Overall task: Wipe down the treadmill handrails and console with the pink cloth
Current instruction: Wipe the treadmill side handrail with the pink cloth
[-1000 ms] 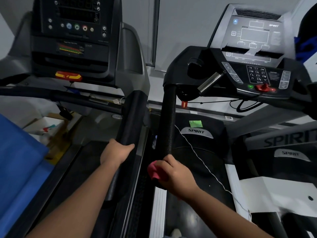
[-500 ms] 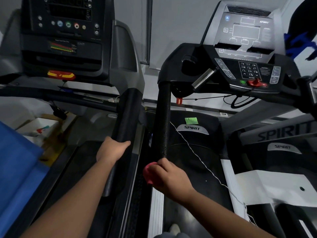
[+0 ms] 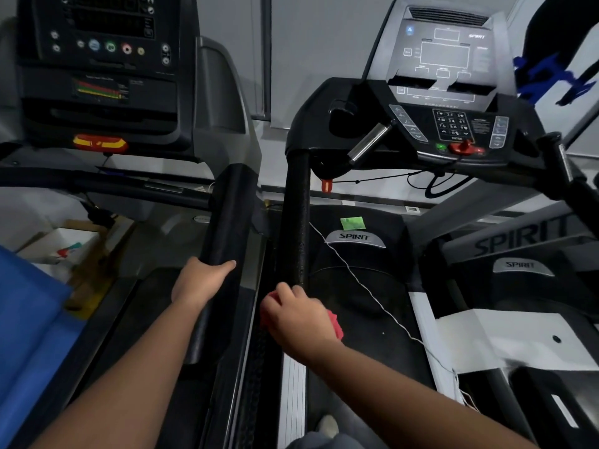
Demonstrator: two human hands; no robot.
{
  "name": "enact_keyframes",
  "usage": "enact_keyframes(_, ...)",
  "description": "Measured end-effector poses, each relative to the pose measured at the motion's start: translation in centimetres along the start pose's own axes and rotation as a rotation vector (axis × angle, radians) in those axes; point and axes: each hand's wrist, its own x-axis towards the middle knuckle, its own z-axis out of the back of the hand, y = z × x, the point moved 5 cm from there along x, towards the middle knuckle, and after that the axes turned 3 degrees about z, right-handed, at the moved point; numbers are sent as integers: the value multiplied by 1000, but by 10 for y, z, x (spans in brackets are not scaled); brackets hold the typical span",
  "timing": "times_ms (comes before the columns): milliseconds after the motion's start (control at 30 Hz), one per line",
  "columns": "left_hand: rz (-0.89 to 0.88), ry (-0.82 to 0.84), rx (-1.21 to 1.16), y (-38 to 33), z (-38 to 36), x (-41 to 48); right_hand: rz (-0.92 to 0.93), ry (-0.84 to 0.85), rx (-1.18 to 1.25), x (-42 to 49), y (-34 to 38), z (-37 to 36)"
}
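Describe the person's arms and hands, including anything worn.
Left hand and right hand are bare: no gloves, rings or markings visible. Both forearms are bare too, with no sleeves, watch or bands in view.

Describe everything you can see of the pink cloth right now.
The pink cloth is a soft-looking, pinkish-red fabric, bunched into a wad inside the grip of the right hand. Only two crumpled bits show: a small edge poking out at one side of the hand and a larger fold at the other. The rest is hidden under the hand. It sits at the lower end of the black handrail; whether it touches the rail cannot be seen.
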Motion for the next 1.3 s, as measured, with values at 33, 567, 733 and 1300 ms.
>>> enact_keyframes(33, 0, 2, 0, 0, -1, 0, 19, -9, -16, -4, 1, 0)
enact_keyframes(567, -22, 2, -10, 4, -1, -3, -282, -219, 529, -64, -39, -47)
enact_keyframes(733, -21, 8, -29, 3, -1, -4, -507, -55, 857, -55, -44, -48)
enact_keyframes(1300, 2, 42, -11, 0, 2, -8, 34, 251, -161, -6, 37, -16)
